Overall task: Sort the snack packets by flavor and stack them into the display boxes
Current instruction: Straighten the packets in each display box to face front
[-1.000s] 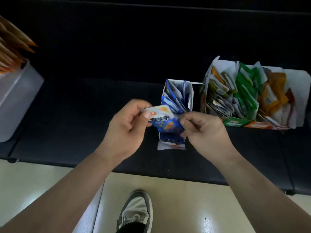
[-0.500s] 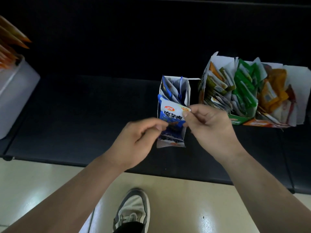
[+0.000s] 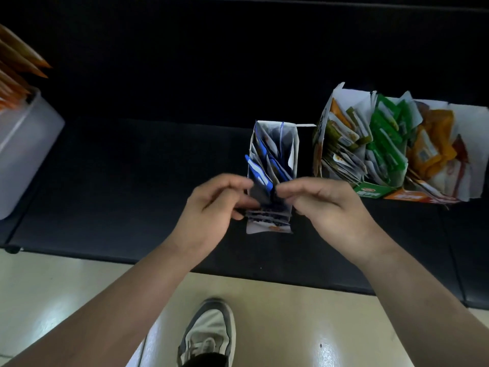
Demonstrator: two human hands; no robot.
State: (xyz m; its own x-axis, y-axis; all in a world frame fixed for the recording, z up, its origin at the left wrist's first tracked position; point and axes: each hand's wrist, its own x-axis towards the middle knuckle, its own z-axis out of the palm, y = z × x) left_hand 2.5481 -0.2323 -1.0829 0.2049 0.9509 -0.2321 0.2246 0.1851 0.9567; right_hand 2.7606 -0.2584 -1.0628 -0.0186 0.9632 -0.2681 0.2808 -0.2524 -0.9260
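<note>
while the left hand [image 3: 215, 205] and right hand [image 3: 326, 205] pinch a blue packet [image 3: 262, 190] at the blue display box [image 3: 295, 144]'s near end, i'd seat it downward next.

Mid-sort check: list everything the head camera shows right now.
front blue packet: one, blue, near end of the blue box, pinched by both hands
blue box: one, white-walled, bench centre, holds upright blue packets
right boxes: number unclear, bench right, hold olive packets, green packets, yellow-orange packets
bin: one, pale grey, far left, holds orange packets
bench: one, black
shoe: one, grey-white, on the floor
left hand: one, left of the packet
right hand: one, right of the packet
</note>
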